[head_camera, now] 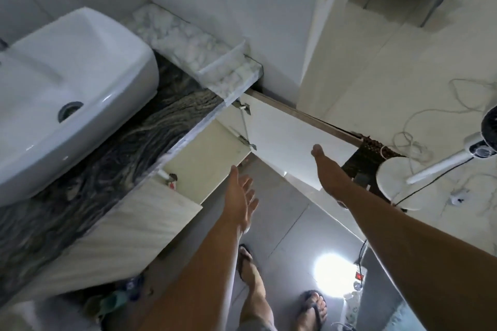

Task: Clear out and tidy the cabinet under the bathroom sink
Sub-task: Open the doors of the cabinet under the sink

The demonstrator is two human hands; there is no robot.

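The cabinet under the white sink [80, 75] has its right door [282, 137] swung wide open, white inner face toward me. My left hand [242, 196] is stretched toward the opening [212, 153], fingers apart and holding nothing. My right hand [322, 161] lies against the door's inner face; its fingers are seen end-on and mostly hidden. Inside the opening, a white pipe [162, 174] and a small red-and-white item [172, 182] show below the dark marble counter [113, 158]. The left door [129, 228] is closed.
Blurred green and blue items [115, 301] lie on the floor at the cabinet's foot. A bright lamp [330, 269] and a power strip [359, 277] sit on the floor at right. A white standing fan [441, 164] with loose cables stands beyond the door. My feet in flip-flops [312, 309] are below.
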